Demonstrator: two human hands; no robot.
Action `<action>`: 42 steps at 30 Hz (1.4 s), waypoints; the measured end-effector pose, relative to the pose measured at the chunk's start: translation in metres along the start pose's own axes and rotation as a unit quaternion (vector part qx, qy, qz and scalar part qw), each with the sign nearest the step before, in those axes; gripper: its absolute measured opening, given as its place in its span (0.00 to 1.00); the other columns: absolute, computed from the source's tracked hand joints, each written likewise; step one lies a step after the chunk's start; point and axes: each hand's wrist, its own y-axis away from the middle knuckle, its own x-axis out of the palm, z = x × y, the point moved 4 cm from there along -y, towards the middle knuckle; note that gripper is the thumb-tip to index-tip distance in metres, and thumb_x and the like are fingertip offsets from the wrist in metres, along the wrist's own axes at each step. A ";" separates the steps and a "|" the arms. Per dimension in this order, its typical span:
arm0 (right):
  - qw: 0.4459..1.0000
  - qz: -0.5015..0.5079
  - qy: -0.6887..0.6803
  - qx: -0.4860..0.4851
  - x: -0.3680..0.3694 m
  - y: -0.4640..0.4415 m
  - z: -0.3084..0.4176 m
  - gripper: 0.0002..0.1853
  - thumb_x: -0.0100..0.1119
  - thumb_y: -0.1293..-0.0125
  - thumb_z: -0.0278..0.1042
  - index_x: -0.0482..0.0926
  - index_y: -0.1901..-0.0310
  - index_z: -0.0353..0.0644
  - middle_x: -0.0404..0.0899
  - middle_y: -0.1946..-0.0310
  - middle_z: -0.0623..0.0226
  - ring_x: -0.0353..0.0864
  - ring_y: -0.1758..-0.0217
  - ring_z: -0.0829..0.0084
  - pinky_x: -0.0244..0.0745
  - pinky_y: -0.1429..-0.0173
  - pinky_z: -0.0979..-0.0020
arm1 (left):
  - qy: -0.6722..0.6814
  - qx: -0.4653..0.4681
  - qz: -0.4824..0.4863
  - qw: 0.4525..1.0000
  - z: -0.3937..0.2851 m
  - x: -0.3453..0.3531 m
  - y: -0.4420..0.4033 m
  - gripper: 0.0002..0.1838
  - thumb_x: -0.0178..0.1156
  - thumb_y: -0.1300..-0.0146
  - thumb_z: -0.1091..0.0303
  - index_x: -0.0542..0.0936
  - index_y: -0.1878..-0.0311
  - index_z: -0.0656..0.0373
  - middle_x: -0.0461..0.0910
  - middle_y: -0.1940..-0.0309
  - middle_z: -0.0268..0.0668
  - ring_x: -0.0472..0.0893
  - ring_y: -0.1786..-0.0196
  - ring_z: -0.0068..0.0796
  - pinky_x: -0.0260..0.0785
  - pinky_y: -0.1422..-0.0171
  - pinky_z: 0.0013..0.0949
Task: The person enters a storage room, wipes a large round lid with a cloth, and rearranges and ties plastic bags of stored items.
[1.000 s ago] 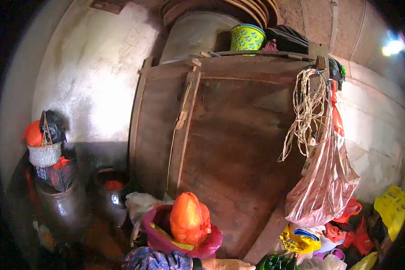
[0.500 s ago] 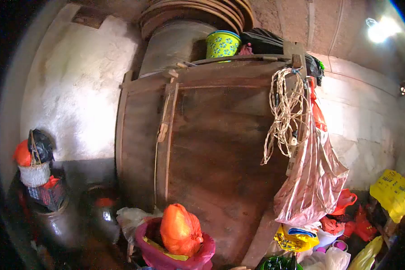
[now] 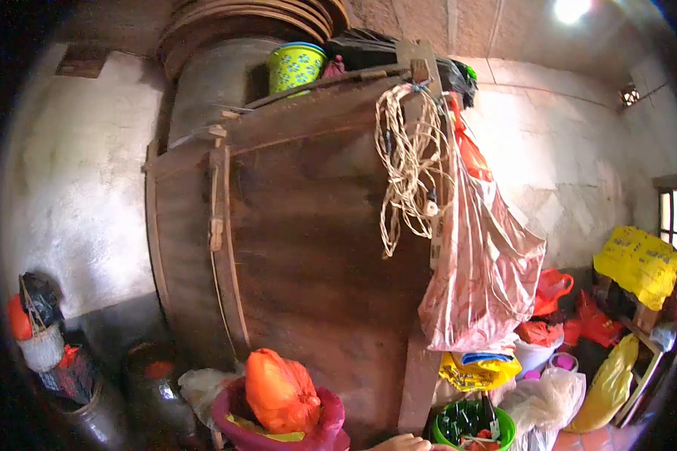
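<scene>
At the bottom edge, part of a hand (image 3: 401, 443) shows, seemingly my left hand, with its knuckles bent and most of it cut off. Just right of it is another small bit of skin (image 3: 441, 447); whether it belongs to my right hand or the same hand, I cannot tell. Anything held there is hidden below the frame. Close by on the right stands a green tub (image 3: 507, 430) with dark green glass bottles (image 3: 465, 418) in it. To the left, a magenta basin (image 3: 331, 422) holds a bulging orange plastic bag (image 3: 280, 391).
A large wooden cabinet (image 3: 316, 248) fills the middle, with coiled rope (image 3: 410, 158) and a pink striped sack (image 3: 485, 278) hanging at its right corner. A yellow-green bucket (image 3: 295, 69) sits on top. Dark jars (image 3: 158, 391) stand left; bags and a yellow sack (image 3: 605, 383) lie right.
The view has turned right and tilted down, so the cabinet and bags sit further left. More of the hand and the green tub with bottles has come into sight.
</scene>
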 end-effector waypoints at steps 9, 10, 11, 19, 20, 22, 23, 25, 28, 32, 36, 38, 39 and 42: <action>0.983 -0.167 -0.014 -0.074 -0.023 0.001 -0.005 0.07 0.56 0.34 0.26 0.79 0.56 0.37 0.79 0.59 0.70 0.77 0.57 0.77 0.73 0.54 0.76 | 0.044 -0.003 -0.075 0.996 0.006 0.007 -0.011 0.10 0.53 0.39 0.68 0.75 0.56 0.57 0.71 0.62 0.40 0.75 0.60 0.41 0.70 0.54 0.41; 0.984 -0.151 -0.039 -0.081 -0.023 -0.001 -0.004 0.10 0.56 0.33 0.25 0.77 0.51 0.35 0.78 0.53 0.67 0.77 0.52 0.75 0.74 0.48 0.74 | 0.048 -0.004 -0.080 0.996 0.009 0.009 -0.010 0.10 0.53 0.40 0.69 0.75 0.56 0.57 0.72 0.62 0.40 0.75 0.59 0.41 0.71 0.54 0.40; 0.986 -0.137 -0.052 -0.080 -0.018 -0.001 -0.004 0.11 0.55 0.32 0.25 0.76 0.49 0.35 0.78 0.52 0.66 0.77 0.49 0.73 0.74 0.45 0.73 | 0.043 0.017 -0.080 0.996 0.010 0.010 -0.008 0.10 0.54 0.40 0.68 0.76 0.55 0.58 0.73 0.62 0.38 0.76 0.60 0.39 0.71 0.55 0.40; 0.909 -0.166 0.341 -0.173 -0.040 0.003 0.012 0.06 0.57 0.35 0.27 0.78 0.59 0.36 0.79 0.65 0.61 0.78 0.61 0.70 0.74 0.54 0.69 | 0.079 -0.012 -0.054 0.995 0.035 0.032 0.004 0.12 0.57 0.42 0.67 0.75 0.55 0.57 0.75 0.55 0.41 0.77 0.49 0.44 0.72 0.46 0.42; 0.928 -0.172 0.305 -0.127 -0.038 0.008 0.021 0.06 0.57 0.36 0.26 0.79 0.60 0.34 0.80 0.65 0.55 0.80 0.61 0.64 0.75 0.52 0.66 | 0.068 0.008 -0.041 0.997 0.038 0.038 0.009 0.12 0.58 0.44 0.66 0.75 0.57 0.56 0.76 0.55 0.41 0.77 0.48 0.45 0.72 0.46 0.43; 0.927 -0.175 0.322 -0.083 -0.027 0.013 0.041 0.06 0.59 0.36 0.25 0.79 0.59 0.34 0.82 0.64 0.55 0.82 0.57 0.64 0.75 0.50 0.67 | 0.017 0.034 -0.051 0.998 0.034 0.014 0.000 0.10 0.58 0.46 0.66 0.76 0.60 0.54 0.76 0.55 0.40 0.77 0.49 0.44 0.73 0.48 0.44; 0.916 -0.185 0.341 -0.104 -0.029 0.014 0.043 0.06 0.59 0.36 0.25 0.79 0.59 0.35 0.82 0.64 0.56 0.82 0.57 0.64 0.75 0.50 0.67 | -0.015 0.059 -0.069 0.996 0.032 0.002 -0.007 0.09 0.59 0.48 0.66 0.76 0.62 0.52 0.76 0.56 0.38 0.76 0.51 0.42 0.73 0.49 0.44; 0.894 -0.200 0.373 -0.146 -0.038 0.013 0.035 0.06 0.59 0.36 0.26 0.79 0.59 0.35 0.82 0.64 0.57 0.82 0.58 0.62 0.75 0.50 0.67 | -0.041 0.063 -0.038 0.996 0.032 -0.011 -0.014 0.08 0.62 0.49 0.64 0.77 0.65 0.52 0.75 0.61 0.35 0.75 0.57 0.36 0.70 0.55 0.40; 0.881 -0.207 0.396 -0.153 -0.041 0.019 0.032 0.05 0.59 0.36 0.26 0.79 0.60 0.36 0.80 0.66 0.59 0.80 0.59 0.61 0.74 0.52 0.67 | -0.105 0.039 -0.017 0.994 0.027 -0.017 -0.015 0.09 0.66 0.51 0.60 0.76 0.71 0.50 0.70 0.70 0.30 0.71 0.63 0.32 0.66 0.62 0.37; 0.889 -0.258 0.360 -0.114 -0.054 0.033 0.019 0.05 0.59 0.37 0.25 0.80 0.60 0.36 0.79 0.67 0.60 0.80 0.61 0.64 0.74 0.53 0.68 | -0.059 -0.004 -0.013 0.998 0.024 -0.020 0.003 0.13 0.67 0.50 0.63 0.71 0.75 0.52 0.67 0.74 0.32 0.70 0.67 0.36 0.63 0.65 0.39; 0.901 -0.268 0.328 -0.090 -0.071 0.036 -0.006 0.05 0.59 0.37 0.25 0.80 0.60 0.36 0.80 0.66 0.60 0.81 0.61 0.65 0.74 0.53 0.69 | 0.001 -0.083 -0.010 0.996 0.025 -0.010 0.022 0.13 0.67 0.49 0.67 0.70 0.76 0.55 0.66 0.77 0.35 0.69 0.69 0.38 0.62 0.66 0.39; 0.900 -0.274 0.329 -0.079 -0.080 0.036 -0.017 0.05 0.60 0.37 0.26 0.80 0.60 0.36 0.81 0.66 0.60 0.81 0.61 0.66 0.74 0.53 0.69 | 0.054 -0.135 -0.014 0.989 0.029 -0.003 0.034 0.12 0.66 0.48 0.66 0.71 0.76 0.56 0.66 0.76 0.36 0.70 0.68 0.40 0.65 0.62 0.41; 0.898 -0.281 0.333 -0.057 -0.084 0.038 -0.023 0.05 0.60 0.37 0.26 0.80 0.60 0.36 0.81 0.66 0.60 0.81 0.61 0.66 0.75 0.53 0.69 | 0.080 -0.162 0.009 0.984 0.032 0.000 0.042 0.12 0.65 0.46 0.67 0.70 0.76 0.58 0.66 0.76 0.39 0.71 0.67 0.45 0.65 0.59 0.44; 0.885 -0.296 0.357 -0.035 -0.090 0.038 -0.049 0.06 0.60 0.36 0.28 0.81 0.60 0.37 0.83 0.64 0.57 0.83 0.59 0.63 0.76 0.52 0.67 | 0.103 -0.175 -0.025 0.979 0.030 0.013 0.064 0.12 0.64 0.45 0.68 0.70 0.76 0.58 0.67 0.76 0.41 0.71 0.67 0.48 0.65 0.58 0.46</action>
